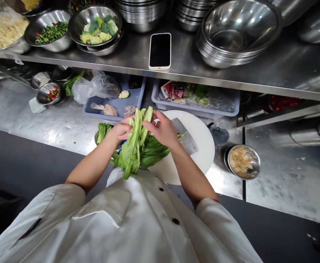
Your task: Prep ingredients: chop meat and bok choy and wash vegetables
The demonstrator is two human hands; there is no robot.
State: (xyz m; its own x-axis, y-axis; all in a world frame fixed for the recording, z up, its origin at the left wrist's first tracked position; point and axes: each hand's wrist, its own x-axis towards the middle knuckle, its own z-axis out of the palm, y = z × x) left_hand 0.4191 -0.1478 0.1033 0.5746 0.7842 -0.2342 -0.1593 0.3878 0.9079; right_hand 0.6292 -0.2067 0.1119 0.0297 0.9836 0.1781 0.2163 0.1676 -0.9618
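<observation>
A bunch of leafy greens (pixel 134 146) is held up in front of my chest, pale stems upward and leaves hanging down. My left hand (pixel 123 128) grips the bunch from the left side. From the right, my right hand (pixel 162 128) has its fingers closed on the stems. More dark green leaves (pixel 155 150) lie below and behind the bunch, over the round white cutting board (pixel 200 137). A cleaver blade (pixel 186 138) lies flat on the board, its handle hidden. Left of my left hand, a metal bowl of greens (pixel 104 132) shows in part.
Two blue-grey trays (pixel 141 98) of ingredients stand under a steel shelf (pixel 187 62). That shelf carries a phone (pixel 160 51), a broccoli bowl (pixel 72 32) and stacked metal bowls (pixel 203 45). A dark cloth (pixel 219 135) and a bowl of pale slices (pixel 242 162) are right of the board.
</observation>
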